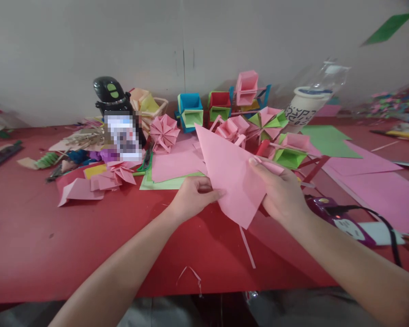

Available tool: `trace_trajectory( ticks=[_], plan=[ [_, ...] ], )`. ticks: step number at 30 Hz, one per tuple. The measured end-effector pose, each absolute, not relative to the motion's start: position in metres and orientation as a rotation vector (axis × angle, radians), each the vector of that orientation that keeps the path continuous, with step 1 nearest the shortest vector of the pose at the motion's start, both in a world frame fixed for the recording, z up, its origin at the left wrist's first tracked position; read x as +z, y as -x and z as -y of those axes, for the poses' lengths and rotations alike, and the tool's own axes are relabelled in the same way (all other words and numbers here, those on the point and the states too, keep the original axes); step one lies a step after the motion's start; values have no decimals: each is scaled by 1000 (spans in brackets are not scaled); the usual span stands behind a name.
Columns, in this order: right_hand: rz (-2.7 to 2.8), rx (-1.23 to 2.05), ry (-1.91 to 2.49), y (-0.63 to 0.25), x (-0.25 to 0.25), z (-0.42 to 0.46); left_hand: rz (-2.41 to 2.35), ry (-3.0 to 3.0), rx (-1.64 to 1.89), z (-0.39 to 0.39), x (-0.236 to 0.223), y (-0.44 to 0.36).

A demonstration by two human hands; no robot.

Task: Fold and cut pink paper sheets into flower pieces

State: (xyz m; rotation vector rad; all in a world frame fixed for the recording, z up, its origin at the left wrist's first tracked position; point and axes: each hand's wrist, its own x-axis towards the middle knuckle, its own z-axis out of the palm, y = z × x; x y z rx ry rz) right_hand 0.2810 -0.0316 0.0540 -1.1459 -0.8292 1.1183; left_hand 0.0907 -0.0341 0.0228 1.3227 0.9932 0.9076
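Observation:
A pink sheet of paper is held up over the red table, its pointed corner toward the back. My left hand pinches its left edge between thumb and curled fingers. On the opposite side my right hand grips the sheet, thumb on top and the other fingers behind it, mostly hidden. A narrow pink paper strip lies on the table just below the sheet. Behind the hands are a pink folded paper rosette and a pink and green folded paper piece.
At the back stand a phone on a black holder, blue and red paper boxes, and a patterned white cup. Pink sheets and a purple power strip with a black cable lie right. Paper scraps lie left.

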Motion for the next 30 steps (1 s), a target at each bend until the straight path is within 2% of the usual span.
trace_trajectory(
  ticks=[30],
  plan=[
    [795,1037,1138,-282,52,29,-962,-1310,933,29,10,-98]
  ],
)
